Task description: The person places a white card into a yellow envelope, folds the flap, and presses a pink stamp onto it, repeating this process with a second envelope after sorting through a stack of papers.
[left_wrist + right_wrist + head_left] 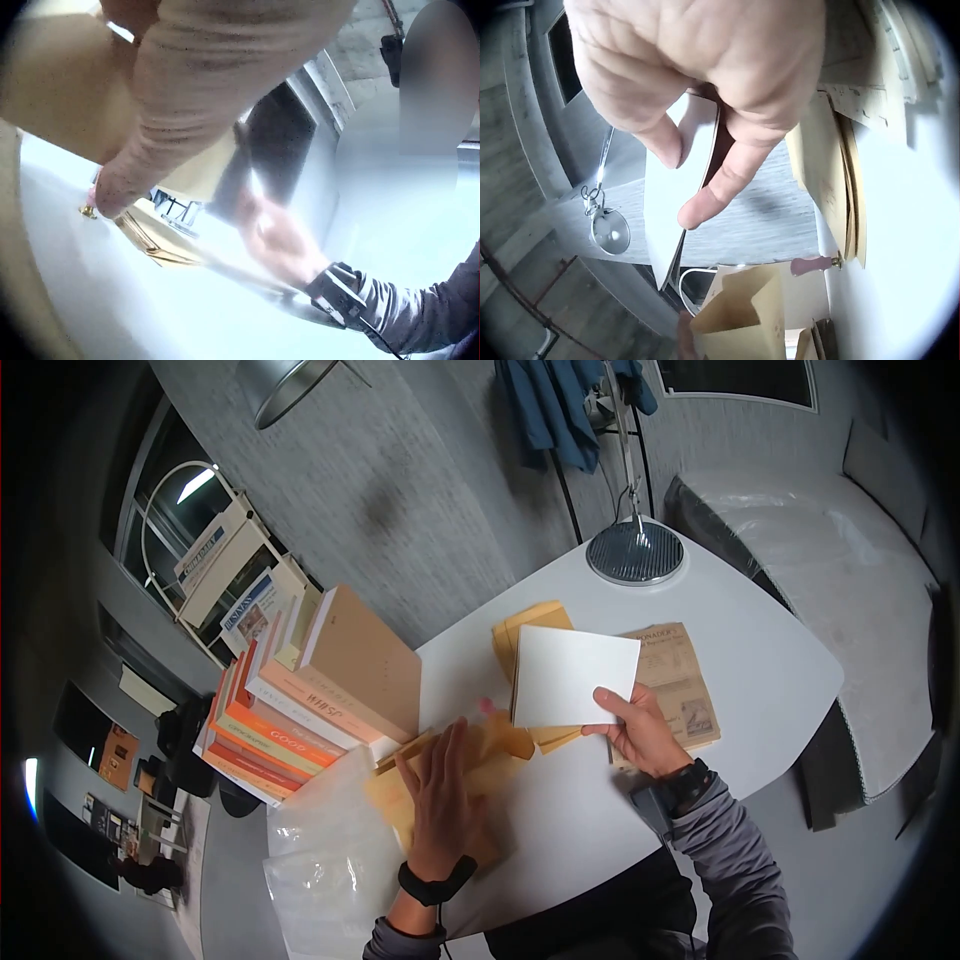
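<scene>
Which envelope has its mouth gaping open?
The tan envelope at the left hand: its mouth gapes, while the stacked envelopes lie flat on the white table.

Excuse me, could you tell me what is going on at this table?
A person is handling stationery at a white table. Their right hand pinches a thin stack of white cards, while their left hand holds a kraft envelope whose mouth stands open. The cards are outside that envelope. More kraft envelopes lie partly behind the cards in the head view, and books stand to the left.
</scene>
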`<state>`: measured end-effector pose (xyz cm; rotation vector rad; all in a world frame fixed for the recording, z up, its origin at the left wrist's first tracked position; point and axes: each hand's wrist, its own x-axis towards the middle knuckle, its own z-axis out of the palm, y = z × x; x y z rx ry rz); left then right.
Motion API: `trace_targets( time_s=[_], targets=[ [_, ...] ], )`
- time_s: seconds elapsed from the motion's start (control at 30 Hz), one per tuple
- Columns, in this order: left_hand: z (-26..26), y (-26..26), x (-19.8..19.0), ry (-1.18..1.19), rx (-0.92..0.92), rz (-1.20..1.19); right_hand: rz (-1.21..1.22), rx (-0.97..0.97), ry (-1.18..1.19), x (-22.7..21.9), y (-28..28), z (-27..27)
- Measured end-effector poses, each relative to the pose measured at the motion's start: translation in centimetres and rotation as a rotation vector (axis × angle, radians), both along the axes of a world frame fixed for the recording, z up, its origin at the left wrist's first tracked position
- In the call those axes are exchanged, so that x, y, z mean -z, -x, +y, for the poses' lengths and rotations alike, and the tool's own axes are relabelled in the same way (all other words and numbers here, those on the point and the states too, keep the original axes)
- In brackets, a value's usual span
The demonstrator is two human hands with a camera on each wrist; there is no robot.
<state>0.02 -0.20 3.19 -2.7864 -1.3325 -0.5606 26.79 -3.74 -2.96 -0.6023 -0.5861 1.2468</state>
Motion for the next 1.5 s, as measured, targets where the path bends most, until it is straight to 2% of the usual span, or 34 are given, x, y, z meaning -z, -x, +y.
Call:
trace_targets(
  time_s=[0.3, 0.7, 0.9, 1.1, 1.23, 1.5],
  targets=[
    [1.6, 1.1, 1.0, 0.052, -0.042, -0.064, -0.374, 0.052, 0.171, 0.2, 0.5, 0.4],
    [1.4, 1.2, 0.8, 0.05, -0.001, -0.07, -0.6, -0.135, 0.232, -0.1, 0.9, 0.3],
    [1.5, 1.3, 1.1, 0.033, -0.012, -0.078, -0.652, -0.14, 0.248, -0.5, 0.9, 0.1],
    [1.5, 1.1, 1.1, 0.019, -0.008, -0.059, -0.752, -0.242, 0.337, -0.7, 1.0, 0.0],
    [1.7, 1.1, 1.4, -0.068, -0.013, 0.011, -0.73, -0.256, 0.309, -0.4, 0.9, 0.0],
    [1.7, 1.2, 1.5, -0.05, -0.003, -0.017, -0.746, -0.256, 0.309, -0.6, 0.6, -0.1]
  ],
)
